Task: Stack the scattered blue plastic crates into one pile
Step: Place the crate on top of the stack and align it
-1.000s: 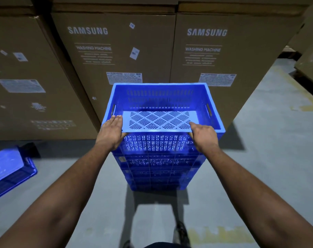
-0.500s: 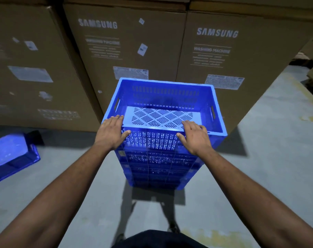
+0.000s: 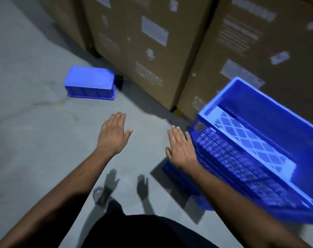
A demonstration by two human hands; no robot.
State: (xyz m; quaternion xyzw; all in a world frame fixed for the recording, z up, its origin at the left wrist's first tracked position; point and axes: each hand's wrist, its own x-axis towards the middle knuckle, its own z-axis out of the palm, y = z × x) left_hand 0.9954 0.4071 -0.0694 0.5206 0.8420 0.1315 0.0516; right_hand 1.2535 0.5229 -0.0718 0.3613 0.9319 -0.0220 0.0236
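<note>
A pile of blue plastic crates (image 3: 256, 158) stands at the right, its top crate open upward with a perforated floor showing. A single blue crate (image 3: 90, 83) lies upside down on the floor at the upper left, near the cardboard boxes. My left hand (image 3: 113, 134) hovers over bare floor with straight fingers and holds nothing. My right hand (image 3: 181, 147) is flat and empty too, just left of the pile's near corner; contact with the pile cannot be told. The view is blurred.
Tall cardboard boxes (image 3: 152, 51) form a wall behind the crates. Grey concrete floor (image 3: 30, 122) stretches across the left and centre. My dark trousers and one foot (image 3: 102, 196) show at the bottom.
Both hands have come off the top crate's near rim and moved left. The view has swung left, so the pile sits at the right and the lone crate is nearer the centre.
</note>
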